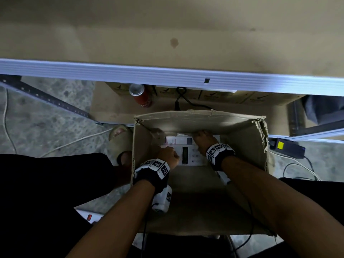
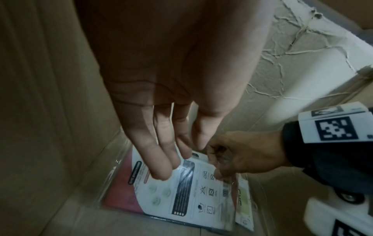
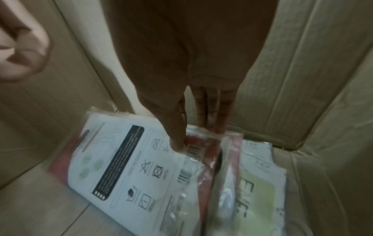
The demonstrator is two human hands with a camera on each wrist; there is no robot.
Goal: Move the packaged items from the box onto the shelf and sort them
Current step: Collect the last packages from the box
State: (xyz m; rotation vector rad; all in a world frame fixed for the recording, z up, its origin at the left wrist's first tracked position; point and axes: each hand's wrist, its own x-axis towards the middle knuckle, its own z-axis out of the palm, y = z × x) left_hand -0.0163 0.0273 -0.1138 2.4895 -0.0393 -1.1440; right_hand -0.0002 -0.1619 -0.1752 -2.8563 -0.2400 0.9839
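An open cardboard box [image 1: 245, 146] stands on the floor below the shelf [image 1: 167, 34]. Flat on its bottom lies a clear packet with a white printed card over red cloth [image 3: 129, 169] [image 2: 187, 193] [image 1: 189, 155]. My right hand [image 3: 195, 135] [image 1: 203, 140] pinches that packet's far edge, thumb on top and fingers behind. My left hand [image 2: 177, 161] [image 1: 167, 155] reaches down with straight fingers, its tips at the card's left part. A second packet with a green label [image 3: 260, 183] [image 2: 244, 201] lies to the right, partly under the first.
The shelf's pale metal front edge [image 1: 167, 75] runs across above the box. A red can [image 1: 141, 95] and a black cable [image 1: 184, 99] sit behind the box. My sandalled foot [image 1: 121, 140] is to its left, a black power adapter [image 1: 286, 148] to its right.
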